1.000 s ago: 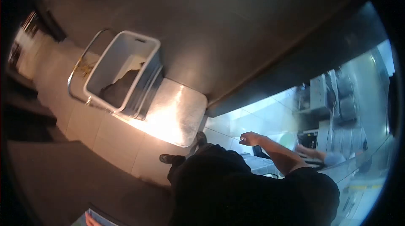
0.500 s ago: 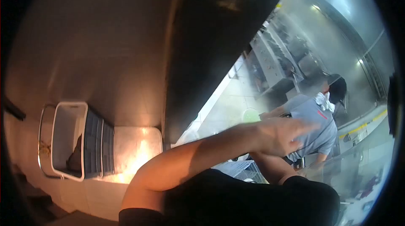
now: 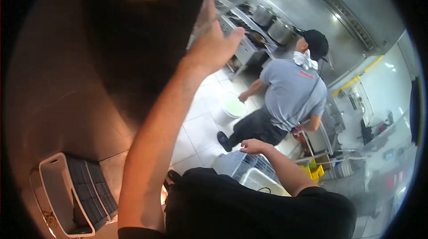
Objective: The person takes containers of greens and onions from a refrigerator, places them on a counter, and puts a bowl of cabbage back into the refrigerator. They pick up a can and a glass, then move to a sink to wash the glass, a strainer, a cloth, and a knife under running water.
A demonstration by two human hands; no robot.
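My left hand (image 3: 213, 45) is raised at the far end of my stretched arm, thumb held apart from the upward fingers. It is right at the edge of a large dark metal panel (image 3: 147, 29), overlapping it in this view. My right hand (image 3: 253, 146) is low in front of my body with its fingers curled in, and nothing shows in it. Just below that hand are a grey-blue wire-sided crate (image 3: 238, 164) and a white tub (image 3: 258, 177).
A co-worker in a grey shirt (image 3: 294, 89) stands ahead with one hand at a white bucket (image 3: 234, 106). Stoves with large pots (image 3: 281, 31) line the back. Stacked grey bins (image 3: 58, 194) are at the lower left. White tiles (image 3: 189, 134) cover the floor.
My view has turned right, bringing in more of the kitchen and the co-worker. My left hand has risen from across my body to the panel's edge; my right hand has come into view.
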